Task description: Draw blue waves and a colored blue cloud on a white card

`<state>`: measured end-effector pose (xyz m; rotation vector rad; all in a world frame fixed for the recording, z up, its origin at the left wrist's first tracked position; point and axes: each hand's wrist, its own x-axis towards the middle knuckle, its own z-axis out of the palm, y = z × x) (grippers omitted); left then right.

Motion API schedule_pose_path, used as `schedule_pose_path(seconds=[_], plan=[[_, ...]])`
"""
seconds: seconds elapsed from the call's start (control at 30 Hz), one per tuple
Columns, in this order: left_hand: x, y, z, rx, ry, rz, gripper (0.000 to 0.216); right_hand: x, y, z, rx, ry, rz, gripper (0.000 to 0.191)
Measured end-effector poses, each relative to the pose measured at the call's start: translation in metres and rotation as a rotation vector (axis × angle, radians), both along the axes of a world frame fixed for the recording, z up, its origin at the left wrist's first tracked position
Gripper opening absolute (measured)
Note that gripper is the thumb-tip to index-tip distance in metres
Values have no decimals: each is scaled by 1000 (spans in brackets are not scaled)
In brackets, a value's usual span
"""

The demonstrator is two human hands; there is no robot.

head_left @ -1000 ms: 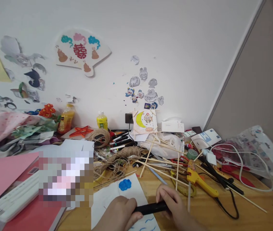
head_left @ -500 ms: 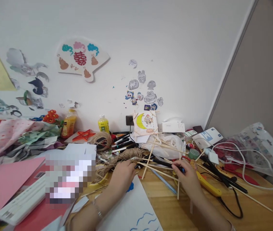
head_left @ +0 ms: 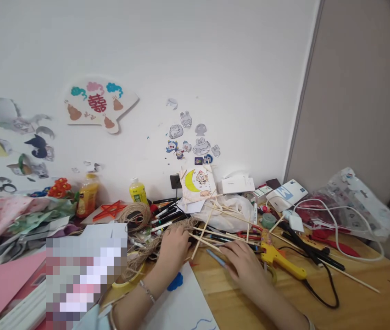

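Note:
My left hand (head_left: 174,247) reaches over the jute twine (head_left: 183,223) and pens. Its fingers bend away from me, and their tips are hidden. To the right, my right hand (head_left: 245,261) lies low over the pile, fingers stretched leftward and thumb apart. A light blue pen (head_left: 215,257) passes beneath it, partly covered. Thin wooden sticks (head_left: 203,231) cross between the two hands, with black markers (head_left: 217,236) behind them. Under my left forearm is a white sheet (head_left: 184,298) bearing a blue painted blob (head_left: 175,282) and blue wavy lines.
A yellow glue gun (head_left: 286,263) with a black cord lies right of my right hand. Behind are a moon picture (head_left: 197,183), a plastic bag (head_left: 225,213), and a yellow-labelled bottle (head_left: 137,190). White cable (head_left: 336,233) loops at right. Pink paper (head_left: 5,284) and cloth are at left.
My right hand has moved left and down, and the black marker it held is no longer seen in it. My left hand has shifted slightly over the twine. The view has turned right.

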<state>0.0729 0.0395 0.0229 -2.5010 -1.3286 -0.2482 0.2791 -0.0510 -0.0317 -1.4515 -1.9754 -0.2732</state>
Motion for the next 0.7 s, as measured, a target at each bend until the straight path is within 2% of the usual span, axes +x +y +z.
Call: schedule_pose_path(seconds=[0.13,0.23,0.33,0.4,0.47,0.53,0.57,0.63,0.7], plan=[[-19,-5,31,89,15,22,15,0,6,-11,-4,-129,-124,38],[-40,-7,56,159,23,26,17,4,11,-19,-48,-174,-175,48],[-64,-8,75,221,-10,38,20,4,11,-18,-62,-133,-182,50],[-76,-11,80,229,-123,63,21,1,8,-13,-41,-25,-133,43],[-80,-19,77,171,-304,76,21,-4,3,-6,-45,158,0,34],[-74,-30,65,80,-493,45,19,-13,-4,0,-106,418,182,25],[-68,-38,56,26,-546,-7,18,-18,-8,2,-154,584,272,29],[-51,-54,35,-66,-569,-144,13,-30,-15,4,-290,966,433,48],[-34,-69,17,-87,-541,-310,10,-42,-22,7,-417,1288,562,61]])
